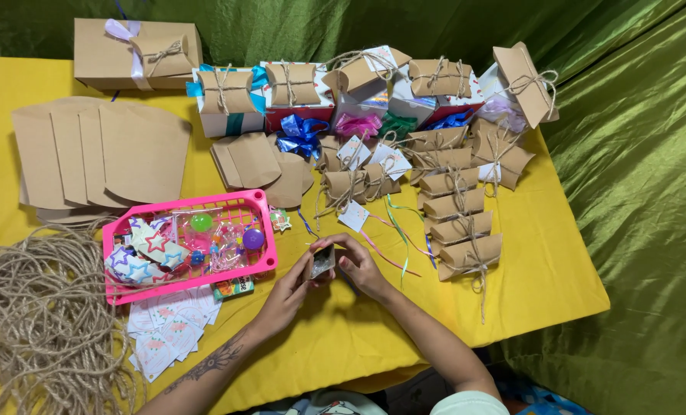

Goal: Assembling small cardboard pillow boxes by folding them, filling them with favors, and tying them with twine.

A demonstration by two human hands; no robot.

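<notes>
Quick count: one pink basket (128, 224) on the left, one big twine heap (39, 323) at the near left, four large flat kraft blanks (101, 154) at the far left, and five tied pillow boxes (460, 207) stacked in the right column.

A yellow-covered table (543, 261) carries a pink basket (120, 288), coiled twine (36, 323), flat kraft blanks (97, 154) and tied pillow boxes (458, 207).

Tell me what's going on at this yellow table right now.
A person holds a small kraft pillow box between the left hand and right hand. Beside them sits a pink basket of small toys. Finished twine-tied boxes are stacked on the right, flat blanks and loose twine on the left.
</notes>
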